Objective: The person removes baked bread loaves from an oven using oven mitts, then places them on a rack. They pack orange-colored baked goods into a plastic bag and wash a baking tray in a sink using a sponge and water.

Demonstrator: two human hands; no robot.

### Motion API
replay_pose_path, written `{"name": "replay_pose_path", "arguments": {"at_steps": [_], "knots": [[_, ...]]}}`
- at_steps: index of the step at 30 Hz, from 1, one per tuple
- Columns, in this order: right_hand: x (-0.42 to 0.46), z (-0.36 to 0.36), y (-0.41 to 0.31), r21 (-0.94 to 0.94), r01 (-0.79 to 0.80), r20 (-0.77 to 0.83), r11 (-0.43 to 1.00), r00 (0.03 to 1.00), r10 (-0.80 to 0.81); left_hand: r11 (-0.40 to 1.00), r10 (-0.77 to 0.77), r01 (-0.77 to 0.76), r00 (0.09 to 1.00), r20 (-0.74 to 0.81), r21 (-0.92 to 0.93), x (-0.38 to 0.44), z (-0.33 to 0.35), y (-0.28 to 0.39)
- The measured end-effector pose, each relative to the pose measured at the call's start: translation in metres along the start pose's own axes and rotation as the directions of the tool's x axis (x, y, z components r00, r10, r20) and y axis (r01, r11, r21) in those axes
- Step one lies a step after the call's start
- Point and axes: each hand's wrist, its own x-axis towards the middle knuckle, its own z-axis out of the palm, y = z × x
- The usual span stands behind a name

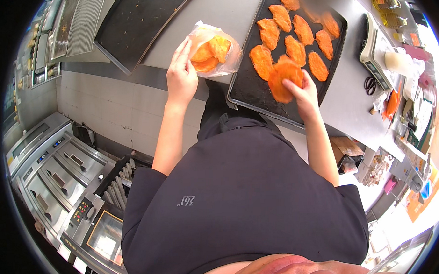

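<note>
My left hand (182,75) holds the side of a clear plastic bag (231,60) with several orange, flat food pieces (205,56) inside, by the worktop's front edge. Between the thumb and fingers of my right hand (305,92) is an orange flat food piece (284,80), possibly more than one stacked, over the front part of a dark baking tray (254,94). Several similar orange pieces (295,50) lie in rows on that tray. A blurred patch hides part of its far end.
Another dark baking tray (135,24) lies on the steel worktop (197,11) at left, beside a wire rack (87,25). To the right are a scale (378,55), black-handled scissors (370,85) and oil bottles (391,20). A steel oven (57,175) stands at lower left.
</note>
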Motion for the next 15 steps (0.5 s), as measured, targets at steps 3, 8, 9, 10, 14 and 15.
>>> {"name": "replay_pose_path", "arguments": {"at_steps": [3, 8, 9, 10, 14, 15], "knots": [[0.014, 0.074, -0.035, 0.116, 0.224, -0.017, 0.968, 0.975, -0.223, 0.998, -0.004, 0.006, 0.999, 0.037, -0.062, 0.004, 0.000, 0.005], [0.053, 0.162, -0.046, -0.255, 0.309, 0.126, 0.916, 0.950, -0.285, 0.994, 0.044, -0.037, 0.997, 0.068, -0.103, 0.014, -0.001, 0.015], [0.060, 0.163, -0.036, -0.368, 0.349, 0.141, 0.862, 0.937, -0.319, 0.994, 0.086, -0.082, 0.995, 0.043, -0.077, 0.017, 0.002, 0.012], [0.064, 0.160, -0.025, -0.475, 0.381, 0.156, 0.793, 0.924, -0.350, 0.990, 0.130, -0.129, 0.991, 0.021, -0.052, 0.020, 0.004, 0.010], [0.061, 0.098, -0.005, -0.623, 0.397, 0.026, 0.674, 0.872, -0.489, 0.995, 0.066, -0.060, 0.995, 0.079, -0.075, 0.017, -0.002, 0.007], [0.064, 0.067, 0.010, -0.730, 0.334, -0.012, 0.596, 0.866, -0.500, 0.994, 0.043, -0.035, 0.996, 0.076, -0.108, 0.017, -0.002, 0.011]]}}
